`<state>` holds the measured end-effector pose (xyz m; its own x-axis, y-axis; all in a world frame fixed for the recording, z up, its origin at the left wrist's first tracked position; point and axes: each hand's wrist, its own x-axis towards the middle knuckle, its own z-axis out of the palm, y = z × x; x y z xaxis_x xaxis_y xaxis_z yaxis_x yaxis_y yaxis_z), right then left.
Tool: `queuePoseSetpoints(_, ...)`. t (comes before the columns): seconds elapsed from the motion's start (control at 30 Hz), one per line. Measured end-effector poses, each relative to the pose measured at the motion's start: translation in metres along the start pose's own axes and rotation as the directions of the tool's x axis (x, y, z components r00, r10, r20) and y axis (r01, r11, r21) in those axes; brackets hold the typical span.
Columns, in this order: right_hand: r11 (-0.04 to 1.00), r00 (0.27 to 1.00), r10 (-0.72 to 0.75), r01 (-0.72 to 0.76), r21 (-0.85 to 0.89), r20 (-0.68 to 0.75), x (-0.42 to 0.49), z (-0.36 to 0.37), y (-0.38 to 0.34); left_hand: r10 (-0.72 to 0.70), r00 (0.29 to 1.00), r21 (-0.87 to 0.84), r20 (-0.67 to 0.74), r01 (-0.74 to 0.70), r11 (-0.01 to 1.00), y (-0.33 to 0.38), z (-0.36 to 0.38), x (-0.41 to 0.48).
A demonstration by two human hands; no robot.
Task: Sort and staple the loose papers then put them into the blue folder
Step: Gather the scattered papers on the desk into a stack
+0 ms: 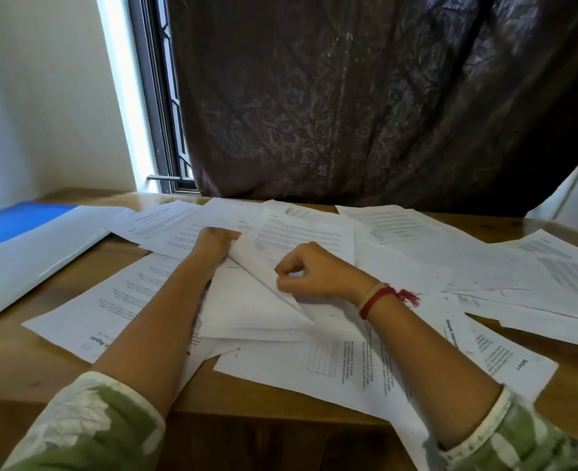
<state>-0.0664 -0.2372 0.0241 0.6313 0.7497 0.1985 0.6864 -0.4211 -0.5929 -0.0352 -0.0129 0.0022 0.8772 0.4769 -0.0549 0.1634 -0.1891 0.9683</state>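
We pinch one sheet (243, 300) with both hands, left hand (214, 243) at its far corner, right hand (311, 273) on its turned-up edge, so a hard tug may crease it or drag the papers (399, 226) underneath off the table (8, 368), while the folder (8, 226) lies far left.

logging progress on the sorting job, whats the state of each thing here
loose papers, scattered, overlapping on the table
top sheet, corner lifted and curled over
left hand, pinches the top sheet's corner
right hand, grips the top sheet's edge
blue folder, lying flat at the left, untouched
curtain, drawn, gap at left
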Motion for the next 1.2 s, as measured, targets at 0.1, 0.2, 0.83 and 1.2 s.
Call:
queuePoseSetpoints(0.1, 0.999, 0.998, -0.023, 0.022, 0.028, 0.055, -0.003, -0.004, -0.008, -0.094, 0.995, -0.097, 0.015, 0.095, 0.991, 0.0, -0.004, -0.003)
queuePoseSetpoints(0.2, 0.999, 0.991, -0.029, 0.022, 0.049, 0.131, -0.005, -0.005, -0.007, -0.043, 0.995, -0.071, 0.086, 0.049, 0.996, 0.005, -0.003, -0.018)
queuePoseSetpoints(0.83, 0.824, 0.469, 0.566, -0.362, 0.437, -0.678, -0.007, -0.052, 0.09, -0.219, 0.974, -0.47, -0.052, 0.17, 0.866, -0.008, -0.052, 0.008)
queuePoseSetpoints(1.2, 0.862, 0.657, 0.43, -0.502, 0.067, -0.619, 0.009, -0.026, 0.093, -0.236, 0.969, -0.659, 0.066, 0.22, 0.719, -0.014, -0.059, 0.006)
